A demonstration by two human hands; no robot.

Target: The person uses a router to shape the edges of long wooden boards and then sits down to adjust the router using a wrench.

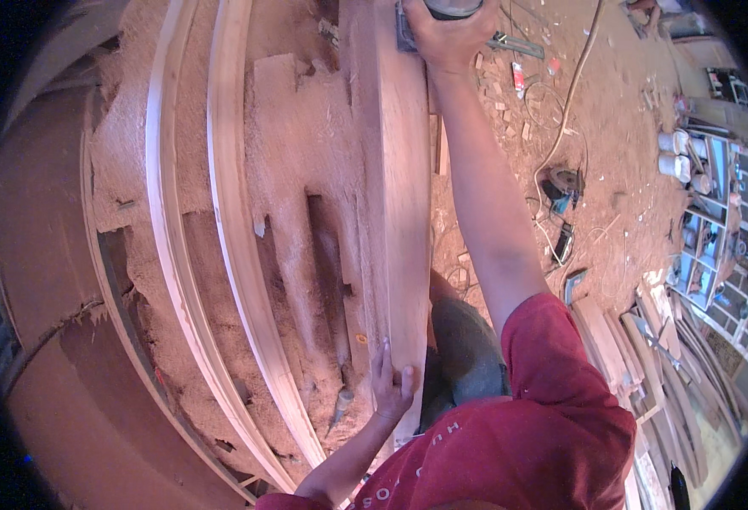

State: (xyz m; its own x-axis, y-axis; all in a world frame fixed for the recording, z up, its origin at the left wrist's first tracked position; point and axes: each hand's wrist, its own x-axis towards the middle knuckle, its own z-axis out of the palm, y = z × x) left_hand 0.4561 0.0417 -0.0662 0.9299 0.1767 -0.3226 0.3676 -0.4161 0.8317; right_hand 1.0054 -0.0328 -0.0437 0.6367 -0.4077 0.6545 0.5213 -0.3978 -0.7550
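A long pale wooden board [403, 212] runs away from me down the middle. At its far end my right hand [452, 38] is closed around the round grey body of what looks like a trim router [406, 32]. The tool's dark flat base sits on the board, and the upper edge of the view cuts it off. My right arm stretches out along the board's right side. Close to my body, my left hand [391, 387] grips the board's near part at its left edge, thumb across the top face.
Two long curved wooden strips [166, 204] lie left on a bench heaped with sawdust [297, 136]. A circular saw [563, 187] and a cable [573, 98] lie on the floor at right. Stacked planks [646, 348] and a shelf unit [714, 229] stand farther right.
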